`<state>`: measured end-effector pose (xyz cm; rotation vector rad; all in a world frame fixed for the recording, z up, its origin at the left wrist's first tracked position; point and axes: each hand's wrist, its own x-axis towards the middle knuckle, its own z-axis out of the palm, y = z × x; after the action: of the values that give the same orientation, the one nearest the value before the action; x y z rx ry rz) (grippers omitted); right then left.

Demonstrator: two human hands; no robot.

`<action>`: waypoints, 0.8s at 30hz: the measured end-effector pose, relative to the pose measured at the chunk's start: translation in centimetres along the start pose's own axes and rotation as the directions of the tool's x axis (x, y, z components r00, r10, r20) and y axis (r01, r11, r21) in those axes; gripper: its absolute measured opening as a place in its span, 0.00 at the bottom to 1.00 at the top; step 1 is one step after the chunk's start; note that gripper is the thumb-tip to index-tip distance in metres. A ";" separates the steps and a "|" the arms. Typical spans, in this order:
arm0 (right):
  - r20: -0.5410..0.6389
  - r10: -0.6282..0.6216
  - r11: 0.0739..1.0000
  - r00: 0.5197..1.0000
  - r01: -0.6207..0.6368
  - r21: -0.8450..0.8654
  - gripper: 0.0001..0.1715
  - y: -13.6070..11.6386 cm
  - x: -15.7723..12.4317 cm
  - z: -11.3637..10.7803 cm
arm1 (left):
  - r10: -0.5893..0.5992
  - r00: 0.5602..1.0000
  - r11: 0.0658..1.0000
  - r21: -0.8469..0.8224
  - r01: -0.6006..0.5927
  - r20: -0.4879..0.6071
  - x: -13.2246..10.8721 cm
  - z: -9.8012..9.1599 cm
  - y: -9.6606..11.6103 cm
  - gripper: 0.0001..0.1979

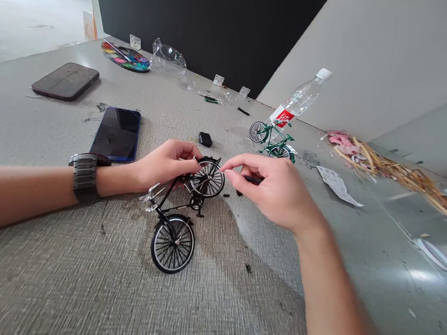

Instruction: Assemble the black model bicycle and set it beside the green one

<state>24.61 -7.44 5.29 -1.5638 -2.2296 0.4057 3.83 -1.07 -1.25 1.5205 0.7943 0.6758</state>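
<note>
A small black model bicycle (179, 221) lies on its side on the grey table (73, 279), one wheel toward me and the other under my hands. My left hand (165, 163), with a grey watch on its wrist, grips the bicycle by its far wheel. My right hand (273, 189) is closed in a pinch at that wheel's rim, and a thin black tool (252, 180) shows between its fingers.
A green model bicycle (273, 138) stands behind, beside a tilted plastic bottle (298, 100). Two phones (116, 133) (66, 81) lie at the left, a paint palette (126, 58) and crumpled plastic farther back. A small black part (205, 139), paper scraps and straw-like litter (393, 168) lie nearby.
</note>
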 end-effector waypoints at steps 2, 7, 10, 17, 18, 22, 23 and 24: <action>0.010 -0.004 1.000 1.000 0.004 -0.004 0.12 -0.1 0.0 0.1 | 0.008 1.000 1.000 0.019 -0.008 0.022 0.0 0.0 0.0 0.03; 0.054 -0.029 0.999 0.998 0.031 -0.038 0.12 -0.6 -0.1 0.2 | 0.014 1.000 1.000 0.004 -0.014 0.018 0.1 0.0 -0.2 0.03; 0.046 -0.054 0.994 0.997 0.058 -0.089 0.12 -0.8 -0.1 0.3 | 0.021 1.000 1.000 -0.009 -0.020 0.017 0.2 0.0 -0.2 0.02; 0.030 -0.119 0.958 0.992 0.123 -0.260 0.13 -1.1 -0.3 0.6 | -0.002 1.000 1.000 -0.024 0.002 0.005 0.2 0.1 0.0 0.02; 0.030 -0.131 0.947 0.991 0.134 -0.291 0.13 -1.1 -0.3 0.6 | -0.003 1.000 1.000 -0.026 0.003 0.002 0.2 0.2 0.0 0.02; 0.043 -0.154 0.896 0.987 0.158 -0.415 0.13 -1.4 -0.4 0.7 | -0.001 1.000 1.000 -0.012 0.001 0.006 0.3 0.2 0.1 0.00; 0.046 -0.154 0.885 0.987 0.159 -0.438 0.13 -1.5 -0.5 0.7 | -0.001 1.000 1.000 -0.006 0.001 0.007 0.3 0.2 0.1 0.01; 0.050 -0.155 0.875 0.987 0.161 -0.457 0.13 -1.5 -0.5 0.8 | -0.002 1.000 1.000 -0.001 0.002 0.006 0.3 0.2 0.1 0.01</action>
<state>23.14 -8.44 5.23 -1.5705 -2.5694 -0.1825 4.18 -0.99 -1.20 1.5199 0.7906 0.6701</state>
